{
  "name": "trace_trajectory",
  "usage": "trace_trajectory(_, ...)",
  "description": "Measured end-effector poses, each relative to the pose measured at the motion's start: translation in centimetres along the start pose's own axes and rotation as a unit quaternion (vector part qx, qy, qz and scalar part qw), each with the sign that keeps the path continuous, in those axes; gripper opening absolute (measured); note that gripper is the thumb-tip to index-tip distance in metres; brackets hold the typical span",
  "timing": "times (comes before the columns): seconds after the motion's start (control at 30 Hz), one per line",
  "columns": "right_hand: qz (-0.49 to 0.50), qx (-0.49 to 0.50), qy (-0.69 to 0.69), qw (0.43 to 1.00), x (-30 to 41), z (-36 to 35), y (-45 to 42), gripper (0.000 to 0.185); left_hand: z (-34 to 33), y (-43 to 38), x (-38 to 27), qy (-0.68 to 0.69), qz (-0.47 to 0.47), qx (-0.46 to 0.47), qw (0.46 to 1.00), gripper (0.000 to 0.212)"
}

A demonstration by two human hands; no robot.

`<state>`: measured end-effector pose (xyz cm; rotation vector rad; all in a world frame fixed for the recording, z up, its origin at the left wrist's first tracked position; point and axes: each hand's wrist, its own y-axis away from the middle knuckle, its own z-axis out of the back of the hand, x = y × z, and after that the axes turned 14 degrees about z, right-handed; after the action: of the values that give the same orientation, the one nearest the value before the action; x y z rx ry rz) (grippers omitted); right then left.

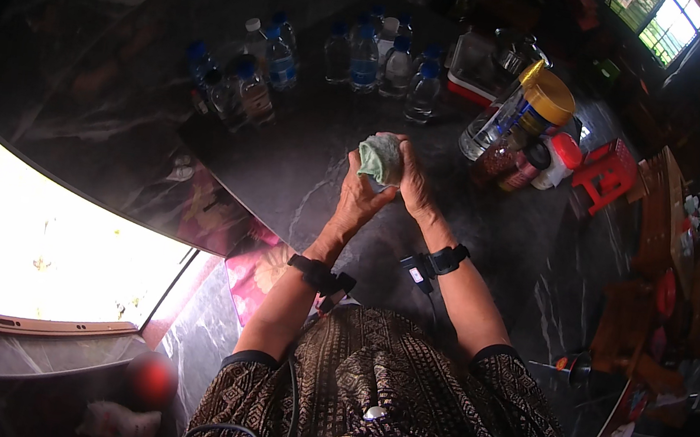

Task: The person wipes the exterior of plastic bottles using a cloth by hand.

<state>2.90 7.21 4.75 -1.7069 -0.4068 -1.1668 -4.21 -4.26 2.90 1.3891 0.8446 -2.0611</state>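
Both my hands are raised together in front of me, over the dark table. My left hand [360,190] grips the lower part of a clear container [381,187], mostly hidden by my fingers and a pale green cloth [375,160]. From the other side, my right hand [416,177] holds the bunched cloth against the container. Whether the container is a bottle or a glass I cannot tell. Beyond my hands stand several clear plastic bottles with blue caps, among them a blue-labelled bottle [363,66] and a bottle [422,96] nearest my right hand.
A tall gold-lidded jar [551,99], a red-lidded jar [561,156] and dark jars [527,167] stand at the right. Behind them sits a red-based clear box [476,70]. A red plastic stool [606,173] is further right. More bottles [280,62] stand at the back left.
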Motion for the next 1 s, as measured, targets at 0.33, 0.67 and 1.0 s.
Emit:
trace_trajectory(0.33, 0.037, -0.020, 0.119, 0.992, 3.0, -1.5, 1.1, 0.034, 0.2, 0.4, 0.3, 0.006, 0.020, 0.001, 1.000, 0.077)
trace_trajectory(0.67, 0.117, 0.047, 0.310, 0.942, 5.3, -1.0, -3.1, 0.018, -0.6, 0.5, -0.8, -0.003, -0.001, -0.020, 1.000, 0.069)
trace_trajectory(1.0, -0.036, 0.104, 0.229, 0.967, 2.0, -1.2, -3.4, 0.027, 0.6, 1.1, 2.9, 0.010, 0.129, 0.054, 0.990, 0.074)
